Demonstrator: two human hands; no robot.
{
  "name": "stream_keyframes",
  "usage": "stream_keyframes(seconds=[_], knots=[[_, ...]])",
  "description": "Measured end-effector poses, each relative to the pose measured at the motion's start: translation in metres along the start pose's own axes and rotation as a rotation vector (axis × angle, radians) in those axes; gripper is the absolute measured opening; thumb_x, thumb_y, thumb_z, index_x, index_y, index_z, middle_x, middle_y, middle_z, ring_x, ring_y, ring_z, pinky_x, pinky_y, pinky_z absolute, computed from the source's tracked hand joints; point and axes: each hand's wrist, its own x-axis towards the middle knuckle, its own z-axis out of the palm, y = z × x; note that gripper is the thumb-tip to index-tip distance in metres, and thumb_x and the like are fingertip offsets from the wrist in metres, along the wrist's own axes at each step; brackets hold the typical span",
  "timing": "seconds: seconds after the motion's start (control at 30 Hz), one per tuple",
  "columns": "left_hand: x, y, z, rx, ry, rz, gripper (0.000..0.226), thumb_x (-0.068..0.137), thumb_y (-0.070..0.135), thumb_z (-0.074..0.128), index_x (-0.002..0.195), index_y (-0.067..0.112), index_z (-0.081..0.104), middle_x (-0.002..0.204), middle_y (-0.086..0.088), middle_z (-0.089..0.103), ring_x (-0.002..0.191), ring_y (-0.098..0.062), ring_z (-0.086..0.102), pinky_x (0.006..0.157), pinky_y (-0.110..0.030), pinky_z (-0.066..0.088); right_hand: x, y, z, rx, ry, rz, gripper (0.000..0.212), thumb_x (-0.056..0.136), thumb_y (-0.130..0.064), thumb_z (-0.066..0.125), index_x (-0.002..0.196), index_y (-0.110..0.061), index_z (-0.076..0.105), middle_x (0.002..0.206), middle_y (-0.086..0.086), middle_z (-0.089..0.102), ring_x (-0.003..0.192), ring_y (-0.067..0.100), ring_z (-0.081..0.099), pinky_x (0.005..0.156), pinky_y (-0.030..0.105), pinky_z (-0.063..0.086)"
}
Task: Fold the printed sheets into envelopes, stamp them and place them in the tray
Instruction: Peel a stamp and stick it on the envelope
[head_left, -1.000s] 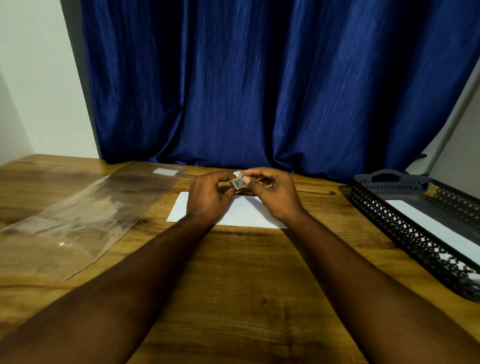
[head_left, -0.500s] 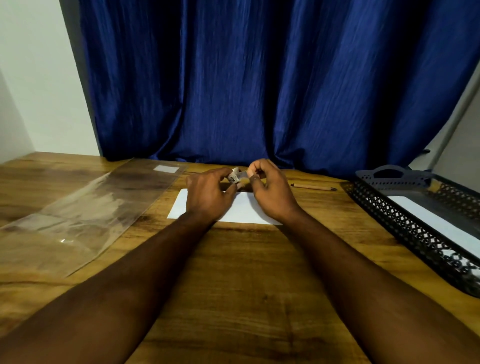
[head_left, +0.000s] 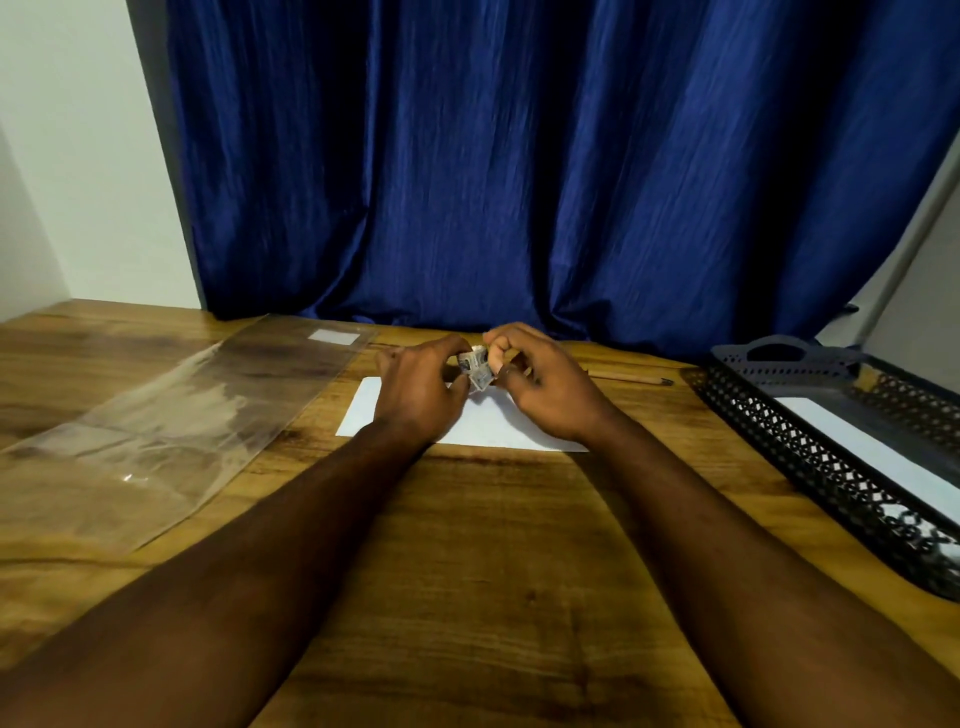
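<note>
A white envelope (head_left: 483, 423) lies flat on the wooden table (head_left: 467, 571), partly under my hands. Above its far edge my left hand (head_left: 421, 387) and my right hand (head_left: 545, 384) meet, both pinching a small strip of grey printed stamps (head_left: 475, 366) between thumbs and fingertips. The strip bends downward between the two hands. A black perforated tray (head_left: 810, 441) stands at the right with a white envelope (head_left: 872, 447) lying in it.
A clear plastic sleeve (head_left: 171, 421) with a white label lies at the left. A pencil (head_left: 628, 376) rests beyond my right hand. A blue curtain (head_left: 519, 166) hangs behind the table.
Both hands stay together over the envelope. The stamp strip has bent and turned between the fingertips, and the right fingers have shifted their hold on it.
</note>
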Motion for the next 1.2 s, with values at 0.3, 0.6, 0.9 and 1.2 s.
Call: stream_keyframes(seconds=[0.3, 0.6, 0.9, 1.2], knots=[[-0.004, 0.009, -0.006, -0.165, -0.092, 0.018, 0.066, 0.086, 0.033, 0.084, 0.14, 0.036, 0.047, 0.128, 0.009, 0.071, 0.121, -0.017, 0.065, 0.11, -0.052, 0.045, 0.0, 0.004, 0.001, -0.068, -0.037, 0.051, 0.012, 0.097, -0.004, 0.062, 0.098, -0.016, 0.066, 0.097, -0.006, 0.066, 0.089, 0.005, 0.061, 0.075, 0.017, 0.047], [0.005, 0.01, 0.002, 0.163, -0.397, 0.106, 0.053, 0.099, 0.064, 0.054, 0.14, 0.031, 0.054, 0.142, 0.006, 0.061, 0.131, -0.021, 0.053, 0.113, -0.05, 0.034, 0.029, 0.064, -0.02, -0.389, 0.122, 0.387, 0.004, 0.103, -0.018, 0.06, 0.105, -0.02, 0.064, 0.116, 0.004, 0.067, 0.105, 0.023, 0.065, 0.094, 0.042, 0.056], [0.011, 0.007, 0.013, 0.246, -0.422, 0.131, 0.072, 0.088, 0.087, 0.043, 0.128, 0.031, 0.064, 0.135, 0.008, 0.065, 0.127, -0.018, 0.053, 0.112, -0.052, 0.038, 0.065, 0.1, -0.025, -0.613, -0.072, 0.593, 0.025, 0.101, -0.03, 0.065, 0.123, -0.018, 0.062, 0.128, 0.011, 0.067, 0.121, 0.032, 0.061, 0.11, 0.049, 0.04], [0.011, 0.006, 0.012, 0.271, -0.417, 0.143, 0.085, 0.079, 0.096, 0.043, 0.129, 0.031, 0.065, 0.135, 0.009, 0.065, 0.127, -0.017, 0.053, 0.108, -0.053, 0.038, 0.049, 0.096, -0.018, -0.546, 0.074, 0.472, 0.003, 0.103, -0.021, 0.059, 0.105, -0.023, 0.058, 0.117, 0.002, 0.06, 0.111, 0.025, 0.059, 0.101, 0.044, 0.036]])
